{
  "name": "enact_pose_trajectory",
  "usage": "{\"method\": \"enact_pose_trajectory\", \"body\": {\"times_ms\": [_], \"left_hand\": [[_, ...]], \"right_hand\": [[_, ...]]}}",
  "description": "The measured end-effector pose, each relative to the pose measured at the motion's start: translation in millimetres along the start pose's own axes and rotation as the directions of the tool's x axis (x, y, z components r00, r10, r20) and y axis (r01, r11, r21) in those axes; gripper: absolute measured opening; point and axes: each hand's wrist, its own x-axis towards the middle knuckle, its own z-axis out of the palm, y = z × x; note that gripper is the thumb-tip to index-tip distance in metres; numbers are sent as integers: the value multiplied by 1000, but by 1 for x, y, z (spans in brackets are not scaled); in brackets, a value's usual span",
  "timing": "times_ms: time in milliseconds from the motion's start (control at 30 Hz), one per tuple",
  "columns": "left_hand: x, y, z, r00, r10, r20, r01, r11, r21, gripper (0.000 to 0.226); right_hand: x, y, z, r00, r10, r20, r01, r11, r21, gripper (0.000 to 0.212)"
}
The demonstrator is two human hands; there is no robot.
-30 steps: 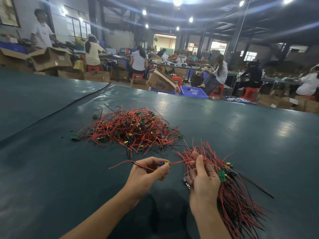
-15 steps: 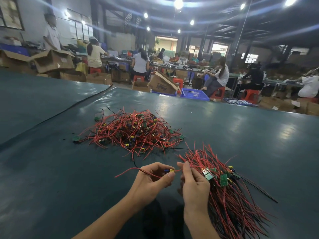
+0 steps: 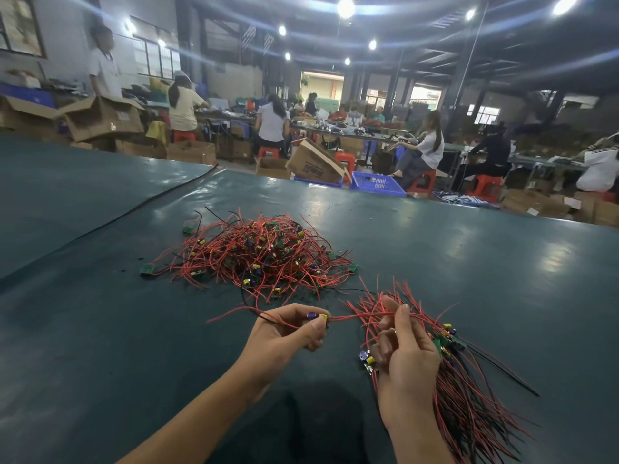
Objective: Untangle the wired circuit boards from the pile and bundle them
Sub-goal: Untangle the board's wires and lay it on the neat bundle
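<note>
The left hand (image 3: 288, 333) pinches one small circuit board (image 3: 318, 317) between thumb and forefinger, with the remaining fingers curled beneath. A red wire (image 3: 358, 317) runs taut from this circuit board to the right hand (image 3: 407, 360), where it passes between the raised thumb and forefinger. A second red lead and a black lead trail leftward from the left hand, above the tabletop (image 3: 100, 329).

The right hand is clamped around the bundle (image 3: 469, 413) of sorted boards. The boards sit close to the palm; the red and black wires fan out toward the lower right and rest on the tabletop.

The pile (image 3: 258, 256) of tangled boards and red wires lies on the tabletop beyond both hands, apart from the bundle.

Past the far edge of the tabletop stand a blue basket (image 3: 376, 184) and cardboard boxes (image 3: 100, 117).
</note>
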Motion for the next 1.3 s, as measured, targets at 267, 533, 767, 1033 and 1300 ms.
{"method": "enact_pose_trajectory", "body": {"times_ms": [267, 533, 767, 1033, 1300], "left_hand": [[6, 4, 2, 971, -224, -78, 181, 912, -369, 26], [8, 12, -8, 952, -304, -12, 218, 709, -670, 25], [4, 8, 0, 911, -356, 210, 413, 790, -454, 41], [0, 2, 2, 896, -416, 152, 438, 883, -167, 95], [3, -4, -6, 890, -433, 139, 450, 884, -125, 106]], "right_hand": [[-14, -4, 5, 967, 92, 239, -114, 990, 82, 58], [-11, 4, 2, 977, 147, 155, -139, 989, -59, 62], [-25, 17, 14, 924, 237, 301, -103, 911, -400, 40], [-25, 11, 17, 872, 404, 276, -303, 889, -343, 32], [-27, 8, 13, 777, 491, 394, -420, 871, -257, 31]]}}
